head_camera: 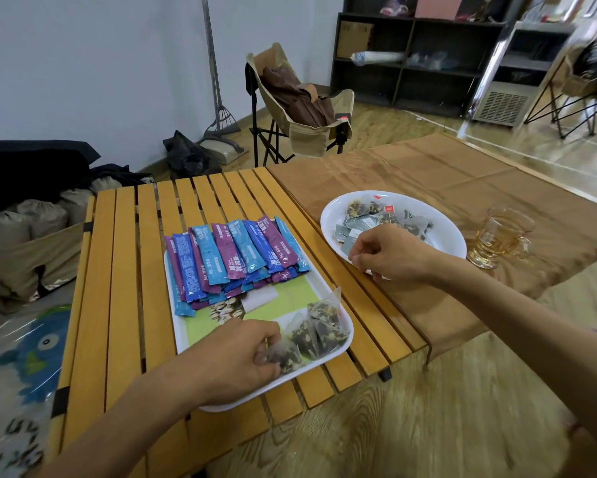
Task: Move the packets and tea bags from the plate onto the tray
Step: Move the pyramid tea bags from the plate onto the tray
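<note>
While pinching a tea bag at the tray's near corner with left hand, right hand curled in the plate, contents unclear, risked snagging strings, tipping the plate towards the glass cup.

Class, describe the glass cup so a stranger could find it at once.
Start at the brown cloth right of the slatted table. Just right of the white plate stands the cup: the only clear glass thing there, with amber liquid inside.

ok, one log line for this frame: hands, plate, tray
left hand: grips tea bag on tray | right hand: at plate, fingers curled, hold unclear | stick packets: on tray
</note>
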Available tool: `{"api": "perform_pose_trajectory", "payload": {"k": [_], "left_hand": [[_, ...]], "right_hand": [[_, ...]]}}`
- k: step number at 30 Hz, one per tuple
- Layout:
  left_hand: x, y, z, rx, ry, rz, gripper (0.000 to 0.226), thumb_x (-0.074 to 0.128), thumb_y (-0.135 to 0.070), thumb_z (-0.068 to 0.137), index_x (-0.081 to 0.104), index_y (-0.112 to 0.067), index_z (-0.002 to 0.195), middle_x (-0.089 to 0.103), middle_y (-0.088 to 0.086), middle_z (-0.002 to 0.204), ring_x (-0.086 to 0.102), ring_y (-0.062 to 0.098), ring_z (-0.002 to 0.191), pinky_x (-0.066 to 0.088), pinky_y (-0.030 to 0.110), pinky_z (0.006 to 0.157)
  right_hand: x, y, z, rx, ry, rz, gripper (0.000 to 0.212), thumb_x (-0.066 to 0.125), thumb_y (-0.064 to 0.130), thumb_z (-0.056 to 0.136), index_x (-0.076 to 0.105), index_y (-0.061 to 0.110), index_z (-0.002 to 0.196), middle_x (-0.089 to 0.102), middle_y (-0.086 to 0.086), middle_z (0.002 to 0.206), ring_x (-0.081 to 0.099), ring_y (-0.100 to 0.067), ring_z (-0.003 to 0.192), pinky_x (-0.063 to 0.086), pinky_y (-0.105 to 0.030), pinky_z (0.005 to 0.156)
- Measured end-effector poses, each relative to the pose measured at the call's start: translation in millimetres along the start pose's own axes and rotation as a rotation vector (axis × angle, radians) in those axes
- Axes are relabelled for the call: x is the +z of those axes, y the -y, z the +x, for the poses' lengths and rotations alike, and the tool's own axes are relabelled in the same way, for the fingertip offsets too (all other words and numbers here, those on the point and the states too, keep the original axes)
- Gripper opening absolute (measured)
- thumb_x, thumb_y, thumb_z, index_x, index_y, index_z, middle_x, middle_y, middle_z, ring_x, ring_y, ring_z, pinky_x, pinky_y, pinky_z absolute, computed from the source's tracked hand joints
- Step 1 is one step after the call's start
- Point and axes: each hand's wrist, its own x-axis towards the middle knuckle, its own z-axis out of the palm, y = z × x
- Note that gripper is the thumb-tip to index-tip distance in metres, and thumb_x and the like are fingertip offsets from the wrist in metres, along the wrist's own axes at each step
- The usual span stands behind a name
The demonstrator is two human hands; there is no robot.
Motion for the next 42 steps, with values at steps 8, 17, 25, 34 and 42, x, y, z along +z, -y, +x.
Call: {"api": "perform_pose_trajectory", "payload": {"k": [8,17,25,34,42], "left_hand": [[9.2,-3.2,1.7,-0.027,-0.131,-0.069,0.025,0.069,-0.053,0.081,0.052,-0.036,0.089,0.058,-0.009,0.073,0.053,0.005,0.069,0.044,0.028,0.062],[-11.6,3.4,2.4,-0.040,-0.063,-0.132,0.040,0.052,-0.015,0.093,0.043,-0.040,0.123,0.045,-0.012,0.106,0.050,0.006,0.081,0.043,0.021,0.070],[-2.7,1.7,16.5,0.034,0.000,-0.081,0.053,0.055,-0.018,0.095,0.040,-0.034,0.144,0.035,-0.017,0.093,0.044,-0.010,0.092,0.035,0.009,0.071],[0.0,-1.0,20.2,0.046,-0.018,-0.080,0.050,0.054,-0.026,0.096,0.043,-0.040,0.143,0.033,-0.018,0.089,0.041,-0.007,0.081,0.033,0.010,0.065],[-2.0,-0.8,21.6,0.063,-0.013,-0.091,0.051,0.055,-0.026,0.096,0.042,-0.040,0.143,0.035,-0.015,0.089,0.039,-0.019,0.085,0.034,0.008,0.067]], "right_hand": [[-14.9,-10.0,3.3,0.037,-0.051,-0.040,0.012,0.061,0.009,0.089,0.070,0.012,0.083,0.070,0.002,0.070,0.065,-0.010,0.053,0.044,-0.014,0.055],[-58.3,-72.4,13.4,0.371,-0.467,-0.006,0.020,0.053,0.005,0.083,0.071,0.012,0.084,0.073,-0.015,0.081,0.069,-0.027,0.075,0.055,-0.032,0.073],[-44.9,-101.1,29.6,0.434,-0.433,-0.084,0.050,0.054,-0.003,0.086,0.057,0.006,0.135,0.063,-0.017,0.127,0.058,-0.034,0.115,0.044,-0.031,0.087],[-31.7,-109.2,43.4,0.345,-0.469,-0.109,0.040,0.049,-0.003,0.084,0.070,0.010,0.115,0.069,-0.017,0.113,0.068,-0.035,0.091,0.056,-0.040,0.083],[-47.4,-91.0,36.1,0.299,-0.572,-0.050,0.023,0.054,0.001,0.085,0.075,0.008,0.088,0.072,-0.004,0.076,0.064,-0.016,0.064,0.048,-0.023,0.059]]}}
